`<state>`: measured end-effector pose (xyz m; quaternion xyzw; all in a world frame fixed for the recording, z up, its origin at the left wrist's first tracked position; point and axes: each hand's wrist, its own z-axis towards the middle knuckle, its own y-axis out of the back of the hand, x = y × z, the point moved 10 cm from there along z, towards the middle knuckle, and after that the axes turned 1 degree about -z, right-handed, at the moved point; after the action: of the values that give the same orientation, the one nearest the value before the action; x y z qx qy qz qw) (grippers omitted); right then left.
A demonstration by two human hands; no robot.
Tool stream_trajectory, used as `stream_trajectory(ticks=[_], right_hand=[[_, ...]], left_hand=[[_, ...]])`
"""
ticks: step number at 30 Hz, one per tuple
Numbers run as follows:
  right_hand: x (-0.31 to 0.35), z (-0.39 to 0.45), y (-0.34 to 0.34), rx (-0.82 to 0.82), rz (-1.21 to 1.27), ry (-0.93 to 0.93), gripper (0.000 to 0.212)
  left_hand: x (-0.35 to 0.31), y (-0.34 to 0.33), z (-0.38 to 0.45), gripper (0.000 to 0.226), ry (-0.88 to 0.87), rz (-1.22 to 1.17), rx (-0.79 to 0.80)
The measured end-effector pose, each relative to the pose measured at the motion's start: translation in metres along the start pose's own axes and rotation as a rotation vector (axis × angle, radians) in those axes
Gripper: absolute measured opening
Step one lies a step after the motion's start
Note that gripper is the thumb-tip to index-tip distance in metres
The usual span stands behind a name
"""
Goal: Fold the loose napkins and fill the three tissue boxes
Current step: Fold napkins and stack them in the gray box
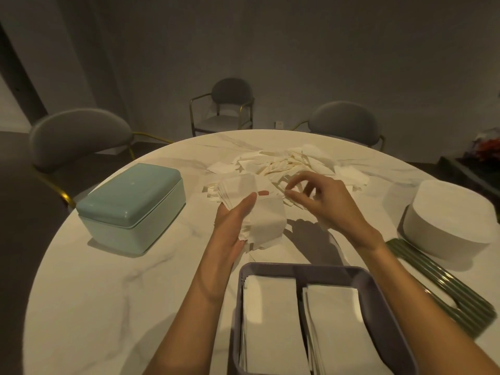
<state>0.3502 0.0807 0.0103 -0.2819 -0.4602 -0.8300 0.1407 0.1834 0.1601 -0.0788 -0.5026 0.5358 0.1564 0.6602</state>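
Observation:
My left hand [234,223] grips a thick stack of folded white napkins [266,220] above the middle of the table, thumb across its top. My right hand [322,197] hovers just right of the stack with fingers curled, its fingertips pinching at a loose napkin at the near edge of the loose napkin pile [286,163]. An open grey box [378,290] with two compartments sits nearest me, both holding stacked folded napkins. A closed teal tissue box [130,207] stands at left. A white rounded box [449,220] stands at right.
A dark green ribbed lid [443,288] lies flat right of the grey box, partly under the white box. The round marble table [108,293] is ringed by grey chairs [78,136] at the far side.

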Motion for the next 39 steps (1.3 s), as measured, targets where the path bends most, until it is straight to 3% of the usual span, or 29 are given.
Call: stream_trajectory(ticks=[5,9,14,22,30,39], right_hand=[[0.013,-0.002,-0.007,0.034,0.063,0.140,0.017],[0.017,-0.005,-0.014,0.086,0.055,0.154,0.013],[0.015,-0.004,-0.016,0.089,0.021,0.130,0.008],[0.012,-0.004,-0.027,0.167,-0.098,0.122,0.011],[0.019,0.001,-0.011,0.175,0.117,0.006,0.004],[0.043,-0.002,0.006,0.249,0.179,0.058,0.004]], left_hand=[[0.007,0.000,0.003,0.021,0.041,0.025,0.002],[0.011,-0.004,0.003,0.044,0.052,0.020,0.028],[0.009,-0.007,0.003,0.050,0.033,0.036,0.046],[0.004,-0.013,0.000,0.033,0.003,0.070,0.080],[0.003,-0.004,0.006,0.032,0.044,0.142,0.014],[0.008,-0.002,0.009,0.033,0.118,0.128,0.013]])
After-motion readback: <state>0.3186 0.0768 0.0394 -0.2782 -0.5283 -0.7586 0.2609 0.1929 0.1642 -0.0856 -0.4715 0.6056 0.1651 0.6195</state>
